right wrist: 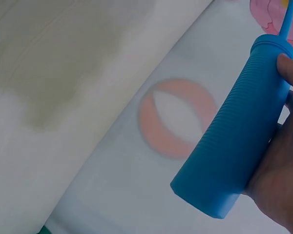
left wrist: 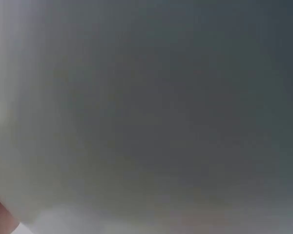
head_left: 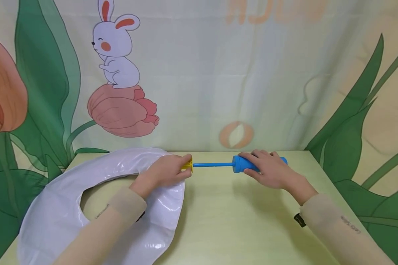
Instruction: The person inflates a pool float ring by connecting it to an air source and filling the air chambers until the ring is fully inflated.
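A blue hand air pump point(head_left: 213, 165) stretches sideways above the table, its thin rod drawn well out of the ribbed barrel point(right wrist: 234, 131). My right hand point(head_left: 268, 167) grips that barrel, fingers over the top and thumb along the near side. At the rod's other end, my left hand point(head_left: 167, 169) pinches the yellow end piece point(head_left: 187, 165) between thumb and fingers. Under the left hand and forearm lies a white inflatable ring point(head_left: 119, 163), creased and partly filled. The spot where pump and ring come together is hidden by the left hand. A blurred grey surface fills the left wrist view.
The pale green table point(head_left: 215, 228) backs onto a printed curtain point(head_left: 199, 73) with a rabbit, tulips and leaves. The ring takes up the table's left side, and its hole shows the tabletop.
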The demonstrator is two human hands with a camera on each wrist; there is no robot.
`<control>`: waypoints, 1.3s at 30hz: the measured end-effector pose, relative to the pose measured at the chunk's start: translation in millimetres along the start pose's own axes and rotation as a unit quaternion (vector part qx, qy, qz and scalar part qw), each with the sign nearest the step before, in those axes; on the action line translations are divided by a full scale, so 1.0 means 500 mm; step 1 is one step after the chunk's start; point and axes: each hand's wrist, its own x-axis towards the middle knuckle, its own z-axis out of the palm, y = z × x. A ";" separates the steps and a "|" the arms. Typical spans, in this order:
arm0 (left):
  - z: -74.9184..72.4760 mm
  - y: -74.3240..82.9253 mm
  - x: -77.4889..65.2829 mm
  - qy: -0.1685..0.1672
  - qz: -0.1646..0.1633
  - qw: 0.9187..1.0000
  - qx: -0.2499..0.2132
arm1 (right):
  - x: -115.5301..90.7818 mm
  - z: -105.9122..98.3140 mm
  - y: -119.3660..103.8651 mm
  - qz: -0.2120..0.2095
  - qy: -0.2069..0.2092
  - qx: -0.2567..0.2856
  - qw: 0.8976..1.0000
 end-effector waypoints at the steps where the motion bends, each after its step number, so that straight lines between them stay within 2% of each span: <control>1: 0.003 0.004 0.003 0.003 0.001 1.000 0.002 | 0.003 0.001 -0.005 0.000 -0.001 -0.002 1.000; 5: 0.013 0.025 0.017 0.013 0.008 1.000 0.008 | 0.019 0.008 -0.031 -0.009 0.003 -0.008 1.000; 13: 0.024 0.068 0.050 -0.003 0.007 1.000 0.016 | 0.055 0.017 -0.096 -0.035 0.012 -0.013 0.999; 18: 0.032 0.067 0.053 -0.016 0.007 1.000 0.007 | 0.066 0.016 -0.112 -0.053 0.006 -0.016 0.998; 22: 0.034 0.049 0.043 -0.025 0.000 1.000 0.005 | 0.058 0.014 -0.093 -0.055 0.001 -0.010 0.998; 29: 0.015 0.014 0.016 -0.007 0.014 1.000 0.002 | 0.024 0.004 -0.031 -0.042 -0.003 0.018 0.999; 35: 0.003 -0.007 0.002 -0.009 0.000 1.000 0.003 | 0.002 -0.008 0.016 -0.014 -0.015 0.038 0.999; 39: 0.003 -0.009 0.001 -0.017 -0.010 1.000 -0.002 | -0.003 -0.005 0.033 -0.005 -0.025 0.048 0.998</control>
